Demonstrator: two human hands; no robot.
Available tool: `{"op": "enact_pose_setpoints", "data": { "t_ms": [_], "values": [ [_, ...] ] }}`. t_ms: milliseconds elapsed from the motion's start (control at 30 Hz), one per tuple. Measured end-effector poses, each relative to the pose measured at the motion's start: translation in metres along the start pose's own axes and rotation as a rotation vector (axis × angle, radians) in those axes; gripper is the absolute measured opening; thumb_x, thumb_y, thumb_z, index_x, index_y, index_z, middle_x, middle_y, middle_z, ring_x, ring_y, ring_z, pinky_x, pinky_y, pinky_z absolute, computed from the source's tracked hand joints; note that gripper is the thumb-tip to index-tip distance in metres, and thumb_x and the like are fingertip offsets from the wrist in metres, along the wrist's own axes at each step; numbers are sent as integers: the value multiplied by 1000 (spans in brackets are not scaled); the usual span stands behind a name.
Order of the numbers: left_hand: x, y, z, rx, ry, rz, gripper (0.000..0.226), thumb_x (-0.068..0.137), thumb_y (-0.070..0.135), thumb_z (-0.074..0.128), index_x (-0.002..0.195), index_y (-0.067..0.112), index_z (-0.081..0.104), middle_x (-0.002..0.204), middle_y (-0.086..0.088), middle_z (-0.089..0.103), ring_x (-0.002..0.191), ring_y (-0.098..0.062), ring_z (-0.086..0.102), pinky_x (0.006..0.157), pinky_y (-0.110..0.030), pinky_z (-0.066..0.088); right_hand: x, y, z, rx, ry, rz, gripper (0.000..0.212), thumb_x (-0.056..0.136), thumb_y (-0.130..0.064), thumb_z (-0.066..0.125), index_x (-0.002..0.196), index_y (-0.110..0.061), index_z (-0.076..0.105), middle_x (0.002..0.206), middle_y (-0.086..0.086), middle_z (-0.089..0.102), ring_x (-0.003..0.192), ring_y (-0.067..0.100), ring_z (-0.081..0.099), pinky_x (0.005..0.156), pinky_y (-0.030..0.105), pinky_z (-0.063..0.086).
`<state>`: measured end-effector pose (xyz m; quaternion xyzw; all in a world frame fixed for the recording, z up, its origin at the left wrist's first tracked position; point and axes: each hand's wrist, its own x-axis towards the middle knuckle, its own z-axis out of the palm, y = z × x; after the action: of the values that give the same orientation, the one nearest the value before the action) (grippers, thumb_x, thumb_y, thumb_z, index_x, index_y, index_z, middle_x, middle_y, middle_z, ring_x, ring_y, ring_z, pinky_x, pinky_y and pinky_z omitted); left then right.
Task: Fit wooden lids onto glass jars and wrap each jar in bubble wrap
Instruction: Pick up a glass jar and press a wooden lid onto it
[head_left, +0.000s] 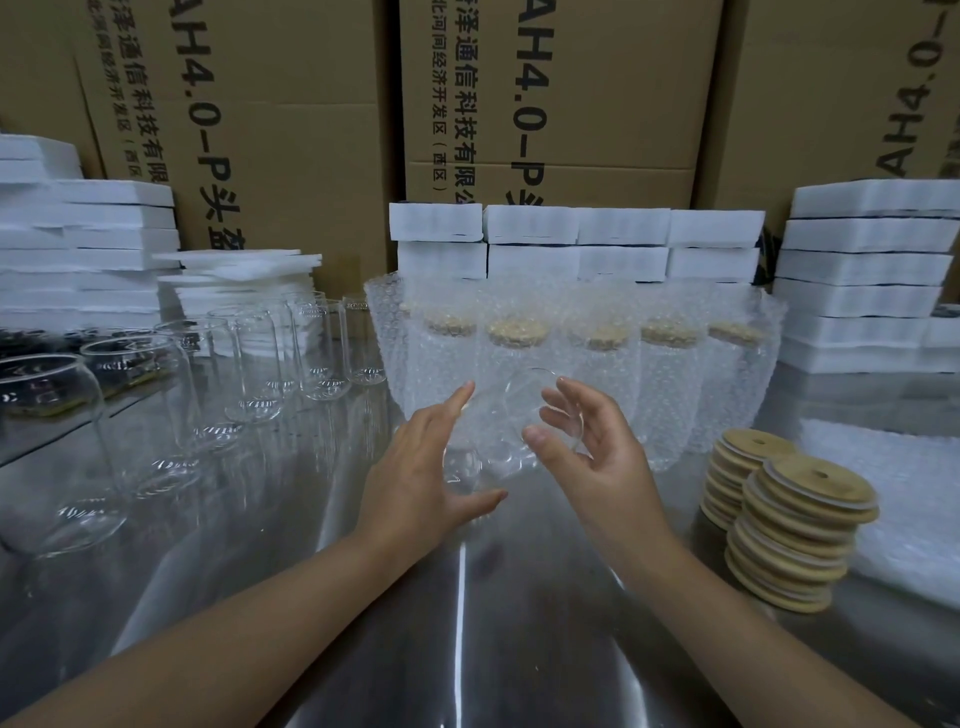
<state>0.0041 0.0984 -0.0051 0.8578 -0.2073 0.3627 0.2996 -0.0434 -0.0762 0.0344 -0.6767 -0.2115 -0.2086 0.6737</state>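
1. Cartons (291, 130) with printed text wall off the back.
2. Steel table (467, 623) carries everything below.
3. White foam blocks (862, 270) stacked far left, centre back and right.
4. Bubble wrap sheet (909, 493) lies flat at the right edge.
5. Wrapped jars (665, 395), lids on, stand upright in a row at centre back, touching each other.
6. Bare jars (254, 364), no lids, stand upright in rows on the left.
7. Lids (795, 530): two stacks, near right, just beside the wrapped row.
8. Jar (493, 431): clear, no lid, tilted, held off the table between both hands, in front of the wrapped row.
9. Left hand (415, 483): fingers straight and spread wide, laid against the jar's base end, thumb below.
10. Right hand (597, 467): fingers curled round the jar's mouth end, thumb on the rim.
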Motion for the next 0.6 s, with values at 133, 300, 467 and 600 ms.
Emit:
{"op": "enact_pose_setpoints", "data": {
  "t_ms": [133, 300, 467, 600],
  "values": [
    [1, 1, -1, 92, 66, 37, 108, 59, 46, 88, 143, 51, 19, 121, 7, 50, 103, 0, 37, 78, -20, 34, 2, 1, -1, -20, 33, -2, 59, 61, -54, 66, 114, -35, 50, 121, -16, 58, 108, -8, 56, 78, 9, 48],
    [1, 11, -2, -161, -20, -66, 101, 55, 49, 87, 131, 65, 23, 117, 21, 47, 105, 5, 47, 82, -10, 38, 2, 7, -2, -30, 10, 23, 42, 86, -63, 47, 121, -39, 47, 120, -18, 59, 112, -4, 56, 97, 26, 47],
    [4, 20, 0, -883, -96, -414, 86, 49, 36, 84, 124, 32, 44, 107, -3, 66, 89, -8, 69, 61, -22, 54, 0, 13, 1, -147, -102, 11, 31, 83, -54, 46, 111, -45, 56, 117, -26, 61, 112, -10, 53, 92, 13, 43],
    [11, 18, -5, -1248, -203, -704, 72, 58, 40, 81, 120, 17, 50, 97, -7, 73, 82, -20, 72, 59, -30, 57, -1, 19, 0, -312, -155, -33, 37, 79, -41, 69, 111, -52, 54, 120, -26, 53, 115, -7, 50, 98, 20, 41]
  ]
}}
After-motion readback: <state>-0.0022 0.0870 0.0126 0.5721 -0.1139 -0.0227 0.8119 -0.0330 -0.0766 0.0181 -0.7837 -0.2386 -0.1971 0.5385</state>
